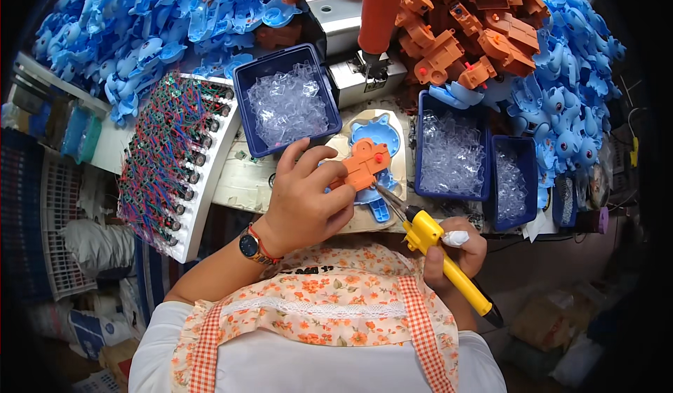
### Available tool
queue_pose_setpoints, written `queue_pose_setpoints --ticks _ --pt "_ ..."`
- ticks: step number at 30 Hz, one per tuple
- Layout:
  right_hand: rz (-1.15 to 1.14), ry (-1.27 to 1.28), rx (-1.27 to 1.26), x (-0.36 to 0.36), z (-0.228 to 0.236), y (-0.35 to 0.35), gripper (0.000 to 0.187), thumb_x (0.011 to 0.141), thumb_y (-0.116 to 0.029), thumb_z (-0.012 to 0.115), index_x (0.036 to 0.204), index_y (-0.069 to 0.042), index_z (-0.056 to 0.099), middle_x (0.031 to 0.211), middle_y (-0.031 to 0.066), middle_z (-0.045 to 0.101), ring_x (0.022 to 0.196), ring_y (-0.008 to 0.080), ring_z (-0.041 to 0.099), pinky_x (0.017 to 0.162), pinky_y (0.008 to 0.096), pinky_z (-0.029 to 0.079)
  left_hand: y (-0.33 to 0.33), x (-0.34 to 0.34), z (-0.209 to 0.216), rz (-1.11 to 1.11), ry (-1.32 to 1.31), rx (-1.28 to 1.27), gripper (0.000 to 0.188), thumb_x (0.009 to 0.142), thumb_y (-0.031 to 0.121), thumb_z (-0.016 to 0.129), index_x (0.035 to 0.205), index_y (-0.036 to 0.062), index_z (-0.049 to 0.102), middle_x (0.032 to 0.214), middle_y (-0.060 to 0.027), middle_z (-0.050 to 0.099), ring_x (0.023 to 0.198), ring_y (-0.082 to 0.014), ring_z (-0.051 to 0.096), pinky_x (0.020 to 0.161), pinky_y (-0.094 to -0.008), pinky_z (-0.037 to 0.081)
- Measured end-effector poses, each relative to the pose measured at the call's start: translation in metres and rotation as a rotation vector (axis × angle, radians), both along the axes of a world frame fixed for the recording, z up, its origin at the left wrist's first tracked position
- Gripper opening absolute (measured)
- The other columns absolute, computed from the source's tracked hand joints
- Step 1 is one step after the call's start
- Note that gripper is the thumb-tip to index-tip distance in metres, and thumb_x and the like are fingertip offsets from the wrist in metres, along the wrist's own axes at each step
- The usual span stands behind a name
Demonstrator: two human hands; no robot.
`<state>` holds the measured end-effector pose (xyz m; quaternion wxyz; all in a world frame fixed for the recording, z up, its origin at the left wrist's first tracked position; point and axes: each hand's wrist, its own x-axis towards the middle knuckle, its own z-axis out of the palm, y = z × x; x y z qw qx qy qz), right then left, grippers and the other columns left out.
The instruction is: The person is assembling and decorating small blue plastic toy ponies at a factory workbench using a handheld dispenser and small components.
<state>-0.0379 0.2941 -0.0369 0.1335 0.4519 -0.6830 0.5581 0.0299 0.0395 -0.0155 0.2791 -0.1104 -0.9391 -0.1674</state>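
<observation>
My left hand pinches the edge of an orange plastic housing with a small red button. This housing lies over a blue shell half shaped like an animal figure, which rests in a pale fixture on the bench. In my right hand is a yellow soldering gun with a black rear end; a white wrap shows at my fingers. Its thin metal tip points up and left, close beside the housing's lower right edge. Whether the tip touches anything is too small to tell.
A red powered driver hangs above a metal block. Blue bins of clear plastic pieces stand left and right. A white foam tray holds wired circuit boards. Blue shells and orange housings are heaped behind.
</observation>
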Motion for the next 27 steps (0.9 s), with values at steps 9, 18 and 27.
queue_pose_setpoints --ticks 9,18,27 --pt "0.063 0.197 0.000 -0.009 0.006 -0.007 0.040 0.084 -0.024 0.073 0.104 -0.008 0.042 0.067 0.0052 0.052 0.054 0.0194 0.052 0.051 0.0319 0.043 0.001 -0.001 0.004 0.014 -0.026 -0.009 0.014 0.068 0.013 0.072 0.074 0.0156 0.060 0.092 -0.0006 0.062 0.104 -0.0274 0.060 0.100 -0.0537 0.037" --pt "-0.001 0.243 -0.002 -0.001 0.000 -0.006 0.057 0.080 -0.041 0.079 0.110 -0.009 0.042 0.066 0.0058 0.057 0.053 0.0228 0.059 0.048 0.0335 0.046 0.000 -0.002 0.005 0.005 -0.018 -0.028 0.014 0.069 0.017 0.071 0.074 0.0136 0.059 0.087 -0.0026 0.059 0.105 -0.0288 0.058 0.101 -0.0559 0.036" --pt "0.118 0.239 0.012 -0.004 -0.003 -0.004 0.049 0.086 -0.035 0.074 0.107 -0.005 0.041 0.075 0.0088 0.056 0.058 0.0199 0.056 0.053 0.0336 0.048 0.002 -0.001 0.006 0.022 -0.043 -0.022 0.012 0.068 0.013 0.072 0.072 0.0145 0.060 0.090 -0.0007 0.063 0.106 -0.0282 0.060 0.102 -0.0553 0.035"
